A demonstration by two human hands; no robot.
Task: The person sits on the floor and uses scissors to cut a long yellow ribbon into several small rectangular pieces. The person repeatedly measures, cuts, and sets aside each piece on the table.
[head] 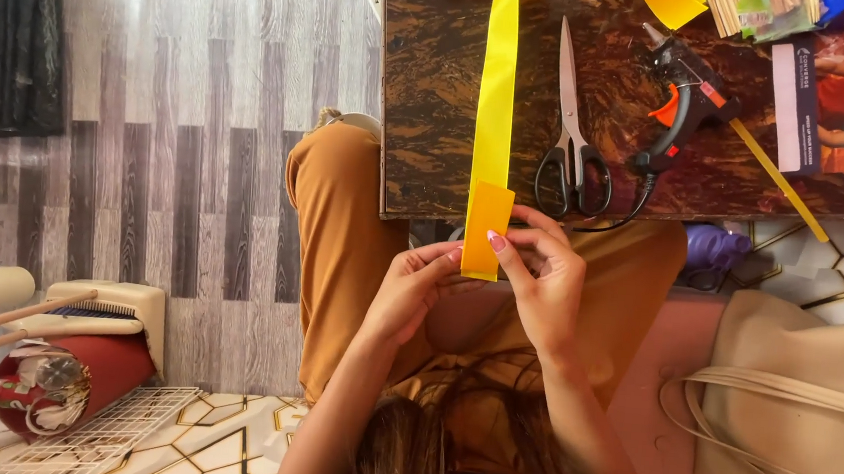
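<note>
A long yellow ribbon (pixel 497 82) runs flat and straight across the dark marbled surface (pixel 431 117) and over its near edge. Its near end is folded back on itself into a short doubled flap, orange-yellow in shade, hanging just past the edge and pinched between the left hand (pixel 416 285) and right hand (pixel 540 271).
</note>
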